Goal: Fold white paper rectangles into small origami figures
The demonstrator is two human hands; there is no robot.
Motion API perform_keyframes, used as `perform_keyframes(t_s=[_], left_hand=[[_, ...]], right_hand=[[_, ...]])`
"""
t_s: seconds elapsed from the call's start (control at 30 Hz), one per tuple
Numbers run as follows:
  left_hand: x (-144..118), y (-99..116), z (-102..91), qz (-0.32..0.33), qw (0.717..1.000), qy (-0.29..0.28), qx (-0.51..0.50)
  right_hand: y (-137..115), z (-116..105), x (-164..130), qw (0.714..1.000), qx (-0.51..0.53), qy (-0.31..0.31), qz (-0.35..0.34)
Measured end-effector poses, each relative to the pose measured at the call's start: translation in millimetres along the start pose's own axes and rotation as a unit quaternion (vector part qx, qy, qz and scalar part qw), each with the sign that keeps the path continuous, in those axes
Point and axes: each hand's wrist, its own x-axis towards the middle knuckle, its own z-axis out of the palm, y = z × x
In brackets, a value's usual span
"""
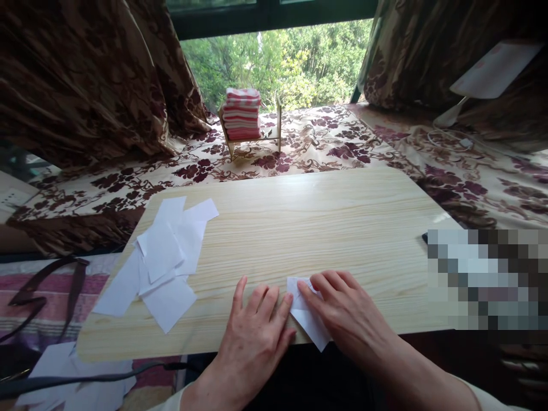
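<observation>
A small piece of white paper [306,317], apparently folded, lies near the front edge of the wooden table, one corner sticking out past it. Beside its left edge rests my left hand [257,331], palm down with the fingers spread, the index fingertip at the paper's edge. My right hand [342,302] presses on the paper from the right, thumb on its upper part and the other fingers curled together. Part of the paper is hidden under that hand. To the left, several loose white paper sheets [161,251] overlap in an untidy pile.
The light wooden table [321,222] has rounded corners. A blurred-out object [488,274] covers its right side. More paper [85,382] and a dark cable [85,379] are at lower left. Behind stand a small rack [279,125] with folded striped cloths [242,114] and a lamp [492,68].
</observation>
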Motion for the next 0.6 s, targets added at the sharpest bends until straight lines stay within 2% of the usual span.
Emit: perform_keyframes(t_s=[0.27,0.4,0.6], left_hand=[[16.5,-5.2,-5.3,-0.012,0.998,-0.022,-0.055],[26.6,-9.2,-0.3,-0.006,1.0,-0.021,-0.021],[26.7,-10.4,3.0,0.003,1.0,-0.015,-0.016]], right_hand=[[-9.8,6.0,5.8,1.0,0.008,0.011,-0.01],[-11.7,8.0,2.5,1.0,-0.007,0.009,-0.013],[-14.0,6.4,1.2,1.0,0.004,0.02,-0.003]])
